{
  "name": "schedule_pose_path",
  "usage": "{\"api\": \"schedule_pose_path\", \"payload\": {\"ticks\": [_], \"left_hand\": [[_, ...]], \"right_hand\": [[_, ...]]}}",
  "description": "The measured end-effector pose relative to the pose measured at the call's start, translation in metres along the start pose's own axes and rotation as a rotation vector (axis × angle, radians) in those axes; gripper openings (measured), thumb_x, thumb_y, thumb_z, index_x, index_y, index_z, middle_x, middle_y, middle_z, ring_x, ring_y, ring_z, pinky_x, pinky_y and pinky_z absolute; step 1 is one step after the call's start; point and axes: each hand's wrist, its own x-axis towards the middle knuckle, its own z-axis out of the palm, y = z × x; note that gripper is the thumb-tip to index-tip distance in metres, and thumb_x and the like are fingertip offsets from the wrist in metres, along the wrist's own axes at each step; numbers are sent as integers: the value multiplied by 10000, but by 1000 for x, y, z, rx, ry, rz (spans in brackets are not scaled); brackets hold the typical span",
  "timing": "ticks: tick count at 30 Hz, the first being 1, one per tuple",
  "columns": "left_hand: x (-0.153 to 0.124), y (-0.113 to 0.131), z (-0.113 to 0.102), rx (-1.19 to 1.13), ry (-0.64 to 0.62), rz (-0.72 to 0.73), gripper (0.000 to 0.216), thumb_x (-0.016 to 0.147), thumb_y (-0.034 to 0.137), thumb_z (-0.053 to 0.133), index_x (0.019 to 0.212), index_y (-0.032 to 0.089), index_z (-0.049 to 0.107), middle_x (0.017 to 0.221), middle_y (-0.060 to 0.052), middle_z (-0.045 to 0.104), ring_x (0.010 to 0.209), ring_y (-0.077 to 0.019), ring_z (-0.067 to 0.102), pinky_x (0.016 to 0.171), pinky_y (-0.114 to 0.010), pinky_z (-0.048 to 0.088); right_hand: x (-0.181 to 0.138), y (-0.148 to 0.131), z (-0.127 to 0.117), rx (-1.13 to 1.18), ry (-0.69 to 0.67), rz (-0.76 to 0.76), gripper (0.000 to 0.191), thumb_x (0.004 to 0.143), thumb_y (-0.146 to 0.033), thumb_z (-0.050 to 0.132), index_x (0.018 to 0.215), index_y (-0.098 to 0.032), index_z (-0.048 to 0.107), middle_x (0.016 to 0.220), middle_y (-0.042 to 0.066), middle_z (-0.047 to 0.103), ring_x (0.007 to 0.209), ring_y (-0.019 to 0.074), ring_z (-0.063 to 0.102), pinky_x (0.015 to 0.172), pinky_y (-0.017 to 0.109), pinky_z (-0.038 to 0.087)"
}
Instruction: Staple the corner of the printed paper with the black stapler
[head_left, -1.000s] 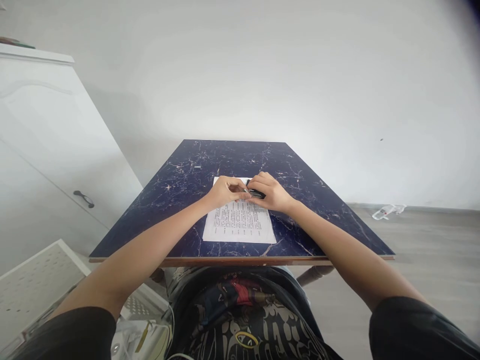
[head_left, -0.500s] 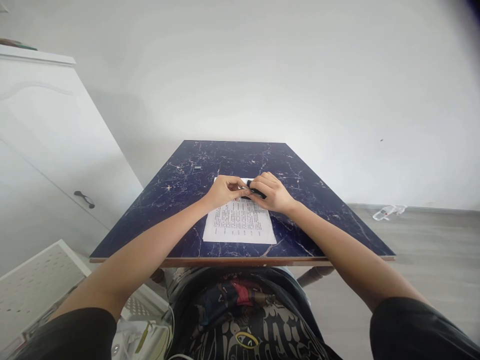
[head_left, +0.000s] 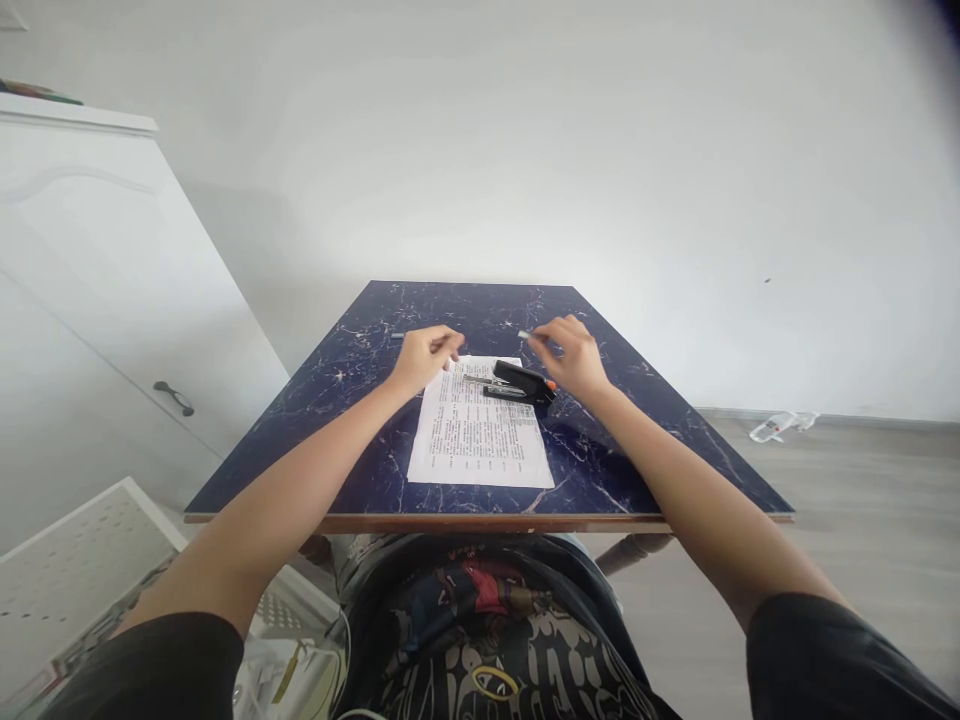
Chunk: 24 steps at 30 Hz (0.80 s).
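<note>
A printed paper sheet [head_left: 480, 440] lies on the dark blue marbled table [head_left: 645, 410]. On the sheet's far right corner rests a black stapler [head_left: 519, 382] with an orange end, its top swung open. My right hand [head_left: 574, 355] hovers just right of it, fingertips pinched on a small silvery strip [head_left: 524, 334]. My left hand [head_left: 424, 355] hangs over the sheet's far left corner with fingers curled together; what they hold, if anything, is hidden. A small grey piece [head_left: 396, 336] lies on the table just left of that hand.
A white cabinet [head_left: 112, 300] with a dark handle stands at the left. A white perforated panel [head_left: 75, 570] sits low at the left beside my lap. A plastic bottle [head_left: 776, 427] lies on the floor by the wall at the right.
Both hands have let go of the stapler and lifted apart, left hand leftward, right hand rightward with a silvery strip. The stapler now lies open on the paper.
</note>
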Motion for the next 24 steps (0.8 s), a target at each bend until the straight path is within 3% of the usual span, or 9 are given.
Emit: {"api": "schedule_pose_path", "payload": {"ticks": [3,5,7,9,11,16,19,21,24], "left_hand": [[11,-44,-31,425,55,-125,270,1025,346,569,1006,172,775,910,-106,805,851,-245,758,884,-385,593],[14,-73,-48,632,-6,-278,325,1016,306,563,1244,143,729,1247,-185,768,1163,-318,721,1062,-461,534],[14,-95,-58,789,-111,-401,509,1029,369,551,1487,148,592,1620,-226,512,1492,-407,488,1203,-591,397],[13,-108,-60,842,-234,-477,569,1076,403,441,1598,180,478,1738,-194,339,1602,-428,308,1245,-689,279],[12,-112,-59,855,-294,-483,565,1098,412,366,1616,206,456,1749,-174,322,1614,-423,279,1246,-717,248],[14,-103,-57,890,-213,-392,451,1060,351,479,1464,188,598,1518,-214,588,1416,-409,540,1142,-619,439],[16,-97,-57,920,-190,-340,377,1019,267,549,1367,181,667,1347,-184,700,1298,-377,626,1098,-562,482],[18,-96,-56,936,-196,-317,323,1003,248,571,1274,177,731,1265,-169,739,1244,-367,654,1081,-546,492],[19,-96,-56,973,-203,-304,271,996,253,578,1138,191,801,1211,-163,755,1204,-365,669,1059,-528,504]], "right_hand": [[-5,50,-2,-63,-87,331,337,1016,-475,603,900,-211,778,878,96,756,815,267,647,812,422,508],[-13,81,-2,-127,-167,511,346,982,-474,640,896,-186,812,891,113,774,834,276,681,828,408,517],[-21,102,-1,-166,-201,645,338,975,-453,650,941,-172,835,915,119,795,888,288,713,861,392,522],[-26,113,2,-172,-207,720,339,976,-445,651,993,-168,846,940,119,811,921,293,730,882,380,525],[-28,116,5,-163,-208,741,353,978,-450,651,1026,-163,851,950,122,816,923,295,730,893,380,522],[-26,109,5,-234,-127,734,416,1010,-470,585,1064,-150,845,989,158,788,970,321,687,966,428,498],[-27,109,3,-289,-41,706,460,1047,-476,511,1141,-156,827,1034,164,771,1034,328,666,1011,446,491],[-29,112,5,-306,-108,733,468,1049,-496,517,1172,-164,822,1066,165,772,1081,336,664,1008,444,505],[-32,116,12,-346,-351,785,471,1011,-532,596,1244,-181,807,1238,189,748,1225,375,632,1016,457,518]]}}
